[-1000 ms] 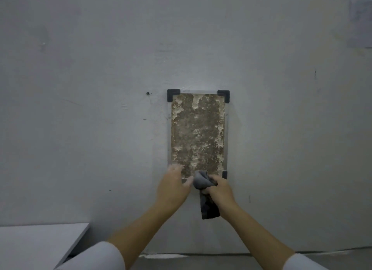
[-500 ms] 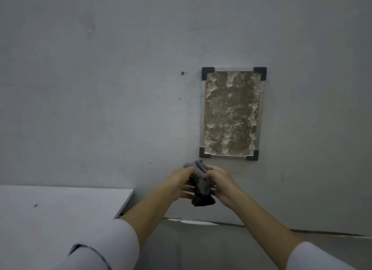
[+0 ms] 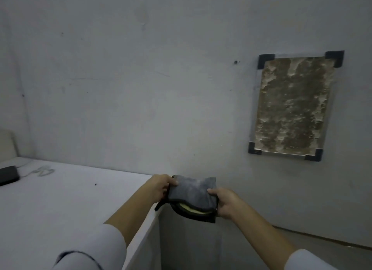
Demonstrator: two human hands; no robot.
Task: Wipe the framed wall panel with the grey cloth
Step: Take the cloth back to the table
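2 hands hold a soft grey cloth [image 3: 191, 192] with dark hem, away from the panel.
The left hand [image 3: 159, 189] pinches the cloth's edge at 9 o'clock and the right hand [image 3: 225, 202] grips its edge at 3 o'clock. The rectangular, brown mottled framed wall panel [image 3: 289, 106] with 4 black corner pieces hangs at 2 o'clock from the cloth, well apart. A white table [image 3: 60, 205] lies at 8 o'clock, carrying a flat black box [image 3: 7, 175] and a thin white cable [image 3: 43, 171].

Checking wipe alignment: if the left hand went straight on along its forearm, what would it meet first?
The left hand, gripping the grey cloth, would likely meet bare wall below and left of the framed panel; depth is unclear.
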